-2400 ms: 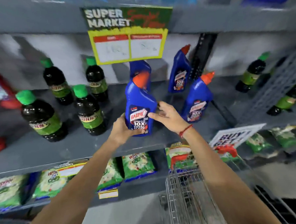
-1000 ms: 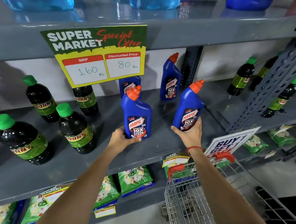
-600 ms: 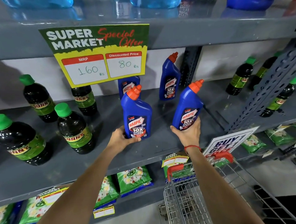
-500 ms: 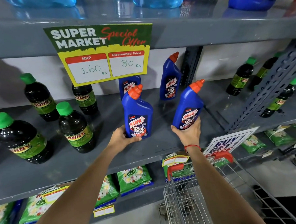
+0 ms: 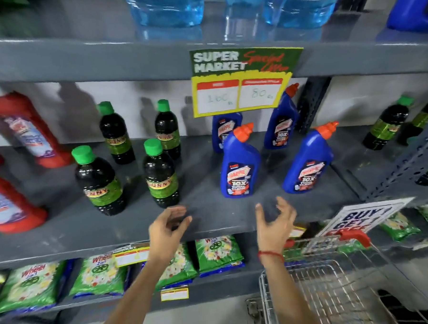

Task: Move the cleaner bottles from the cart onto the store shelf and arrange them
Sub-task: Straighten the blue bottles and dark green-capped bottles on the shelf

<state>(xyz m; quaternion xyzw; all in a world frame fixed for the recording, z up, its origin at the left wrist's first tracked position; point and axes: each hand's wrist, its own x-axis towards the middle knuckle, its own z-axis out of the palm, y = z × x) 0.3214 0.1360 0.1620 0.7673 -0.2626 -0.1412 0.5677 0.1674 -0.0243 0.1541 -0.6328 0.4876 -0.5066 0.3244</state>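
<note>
Several blue cleaner bottles with orange caps stand upright on the grey middle shelf. The front left blue bottle and front right blue bottle stand in one row; two more blue bottles are behind them, one partly hidden by the offer sign. My left hand is open near the shelf's front edge, below and left of the front left bottle. My right hand is open below the gap between the front bottles. Neither hand touches a bottle. The wire cart is at lower right; no bottles show inside it.
Dark bottles with green caps stand left of the blue ones, red bottles at far left. A "Super Market" offer sign hangs from the upper shelf. Green packets fill the lower shelf. More dark bottles stand at right.
Both hands let go of the two front blue bottles and drew back toward the shelf's front edge. The camera view shifted left, bringing the red bottles into sight.
</note>
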